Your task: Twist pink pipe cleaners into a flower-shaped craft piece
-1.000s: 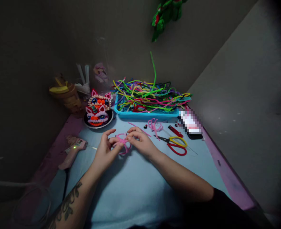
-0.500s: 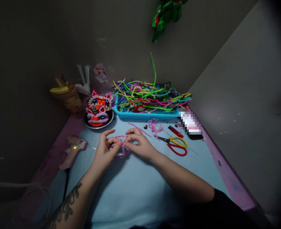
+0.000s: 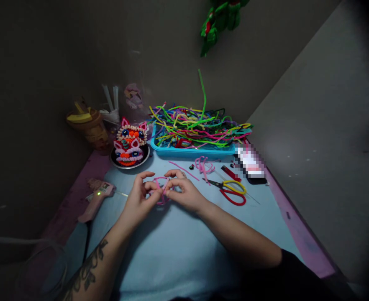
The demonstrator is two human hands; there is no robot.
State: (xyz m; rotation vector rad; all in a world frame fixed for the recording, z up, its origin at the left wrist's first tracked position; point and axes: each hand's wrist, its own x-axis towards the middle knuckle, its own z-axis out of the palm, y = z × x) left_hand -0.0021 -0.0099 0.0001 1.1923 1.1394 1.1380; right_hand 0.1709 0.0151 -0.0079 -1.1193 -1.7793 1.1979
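Between my two hands is a round frame of bent pink pipe cleaners (image 3: 162,202), held just above the blue table cover. My left hand (image 3: 142,195) pinches it from the left with thumb and fingers. From the other side, my right hand (image 3: 184,191) pinches it near the middle, its fingertips close to the left ones. Fingers hide part of the frame. Past my right hand lie a tangle of pink pipe cleaners (image 3: 204,165) and a single pink pipe cleaner (image 3: 184,170).
Scissors (image 3: 233,192) with yellow and red handles lie to the right, near a phone (image 3: 256,180). A pink glue gun (image 3: 93,205) rests at left. Behind stand a blue tray (image 3: 193,153) heaped with pipe cleaners and a dish (image 3: 129,167) bearing colourful animal heads (image 3: 128,155).
Both hands keep their pinch on the pink frame. The fingertips have shifted slightly, and the frame sits turned a little differently between them.
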